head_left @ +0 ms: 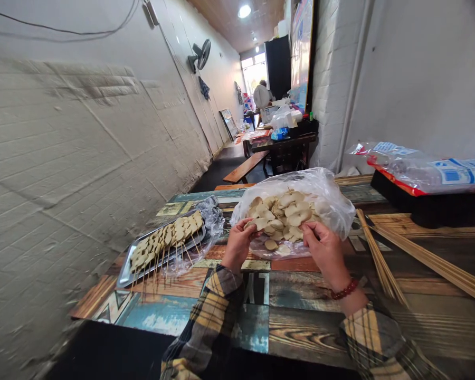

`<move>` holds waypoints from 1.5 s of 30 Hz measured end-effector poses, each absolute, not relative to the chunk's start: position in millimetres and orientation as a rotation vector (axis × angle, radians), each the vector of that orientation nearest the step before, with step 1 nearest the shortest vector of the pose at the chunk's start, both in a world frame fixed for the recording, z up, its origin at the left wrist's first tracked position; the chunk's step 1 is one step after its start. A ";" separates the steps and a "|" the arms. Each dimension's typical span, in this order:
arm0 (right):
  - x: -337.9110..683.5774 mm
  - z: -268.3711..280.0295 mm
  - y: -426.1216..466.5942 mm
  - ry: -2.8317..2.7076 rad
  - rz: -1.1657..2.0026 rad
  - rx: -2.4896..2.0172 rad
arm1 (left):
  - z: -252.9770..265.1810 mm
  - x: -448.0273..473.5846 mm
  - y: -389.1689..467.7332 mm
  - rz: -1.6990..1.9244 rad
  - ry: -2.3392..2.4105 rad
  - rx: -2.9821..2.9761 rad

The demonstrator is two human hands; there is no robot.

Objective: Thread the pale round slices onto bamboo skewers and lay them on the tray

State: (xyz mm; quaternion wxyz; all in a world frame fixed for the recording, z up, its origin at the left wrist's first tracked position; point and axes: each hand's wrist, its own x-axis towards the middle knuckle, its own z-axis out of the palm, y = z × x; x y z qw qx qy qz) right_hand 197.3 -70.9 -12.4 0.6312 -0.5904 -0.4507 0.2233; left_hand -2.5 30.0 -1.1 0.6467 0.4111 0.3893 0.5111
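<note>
Here, a heap of pale, flat slices (pixel 279 208) fills the centre of the frame, lying in an open clear plastic bag (pixel 332 195) on the patchwork wooden surface (pixel 309 290). At the heap's left edge, the left hand (pixel 239 243) pinches one slice between thumb and fingers. Opposite it, the right hand (pixel 322 245) has thumb and forefinger pressed together against the heap; whether a slice is caught between them, I cannot tell. A dark red bead bracelet (pixel 344 290) circles the right wrist.

Left of centre, a metal tray (pixel 123 275) bears rows of skewered slices (pixel 166 238), their sticks jutting over its near edge, with crumpled clear film (pixel 214 214) beside it. Right of centre lie two groups of thin sticks, a shorter bundle (pixel 380 261) and a longer bundle (pixel 435 259). Farther right, a red-edged plastic package (pixel 439 174) rests on a black object (pixel 439 208).
</note>
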 end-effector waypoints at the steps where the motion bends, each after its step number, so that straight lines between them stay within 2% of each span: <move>1: 197.2 -12.8 -70.8 -1.037 0.516 -1.353 | -0.9 -2.6 30.0 1.162 0.890 0.948; 5: 196.1 -14.6 -69.9 -0.998 0.600 -1.333 | -4.9 -0.5 27.4 1.047 0.909 1.102; 11: 194.5 -15.6 -68.8 -0.912 0.769 -1.246 | -18.6 14.2 28.7 0.839 0.947 1.658; 16: 195.7 -17.7 -67.1 -0.917 0.758 -1.248 | -22.3 21.3 41.5 0.898 1.161 2.116; 23: 197.1 -20.1 -65.5 -0.931 0.733 -1.261 | -26.5 27.4 43.5 0.682 1.413 2.454; 32: 196.9 -21.1 -64.6 -0.922 0.747 -1.249 | -34.8 28.4 47.3 0.782 1.367 2.384; 45: 197.3 -23.4 -64.5 -0.937 0.710 -1.252 | -43.2 18.4 63.0 1.036 1.210 1.708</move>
